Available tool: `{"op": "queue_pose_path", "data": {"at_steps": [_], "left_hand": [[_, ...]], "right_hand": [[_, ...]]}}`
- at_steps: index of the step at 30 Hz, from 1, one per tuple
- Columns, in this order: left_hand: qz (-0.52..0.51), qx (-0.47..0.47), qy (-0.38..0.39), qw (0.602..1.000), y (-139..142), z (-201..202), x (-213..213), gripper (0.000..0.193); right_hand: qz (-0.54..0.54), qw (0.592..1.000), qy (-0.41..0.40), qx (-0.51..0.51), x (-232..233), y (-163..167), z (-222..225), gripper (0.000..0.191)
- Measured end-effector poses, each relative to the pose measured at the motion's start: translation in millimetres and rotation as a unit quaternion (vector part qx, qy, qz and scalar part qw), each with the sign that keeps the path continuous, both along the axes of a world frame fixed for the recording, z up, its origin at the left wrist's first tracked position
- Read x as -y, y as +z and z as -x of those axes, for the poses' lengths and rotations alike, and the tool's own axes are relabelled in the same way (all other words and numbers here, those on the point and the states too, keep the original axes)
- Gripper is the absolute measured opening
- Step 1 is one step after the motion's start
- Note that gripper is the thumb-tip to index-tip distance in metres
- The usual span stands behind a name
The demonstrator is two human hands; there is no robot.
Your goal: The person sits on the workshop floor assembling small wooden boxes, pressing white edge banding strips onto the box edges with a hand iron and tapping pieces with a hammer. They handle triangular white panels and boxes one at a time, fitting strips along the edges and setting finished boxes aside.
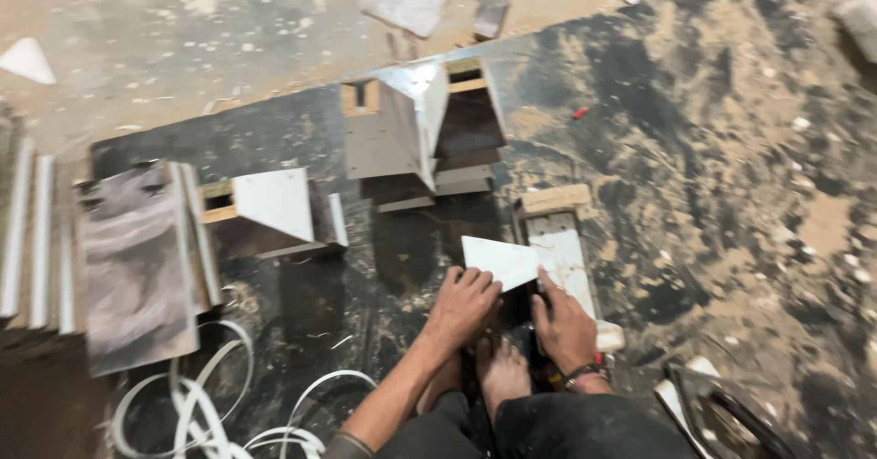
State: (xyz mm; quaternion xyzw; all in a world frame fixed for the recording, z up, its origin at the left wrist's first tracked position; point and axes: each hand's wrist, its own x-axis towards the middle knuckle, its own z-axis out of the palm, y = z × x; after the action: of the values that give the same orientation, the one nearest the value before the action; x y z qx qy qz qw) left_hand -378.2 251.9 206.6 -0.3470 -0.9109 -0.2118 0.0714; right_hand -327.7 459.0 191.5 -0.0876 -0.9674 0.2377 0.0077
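My left hand (463, 306) and my right hand (564, 324) both rest on a small wedge-shaped piece with a white laminate face (498, 261), held low on the dark dusty board (694, 176) just in front of my bare feet (501, 375). The left hand's fingers press on the near edge of the white face. On the right side, my right hand's fingers touch the same piece, next to a wooden frame piece (559, 240) that lies flat. A bracelet is on my right wrist.
Two similar laminated wedge boxes stand further out: one at the middle (425, 135), one to the left (274, 212). A stack of boards (137, 258) lies at left, white edge-band strips (210, 404) coil near my knee. Sawdust covers the floor; a tool (722, 413) lies at right.
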Motion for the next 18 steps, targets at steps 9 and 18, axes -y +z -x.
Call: {"op": "queue_pose_path", "data": {"at_steps": [9,18], "left_hand": [[0.009,-0.007,0.005,1.0,0,13,-20,0.008],[0.009,-0.02,0.007,1.0,0,12,-22,0.008]], "right_hand": [[0.004,0.999,0.005,0.031,-3,14,7,0.057],[0.003,0.999,0.002,0.045,-5,18,9,0.055]]}}
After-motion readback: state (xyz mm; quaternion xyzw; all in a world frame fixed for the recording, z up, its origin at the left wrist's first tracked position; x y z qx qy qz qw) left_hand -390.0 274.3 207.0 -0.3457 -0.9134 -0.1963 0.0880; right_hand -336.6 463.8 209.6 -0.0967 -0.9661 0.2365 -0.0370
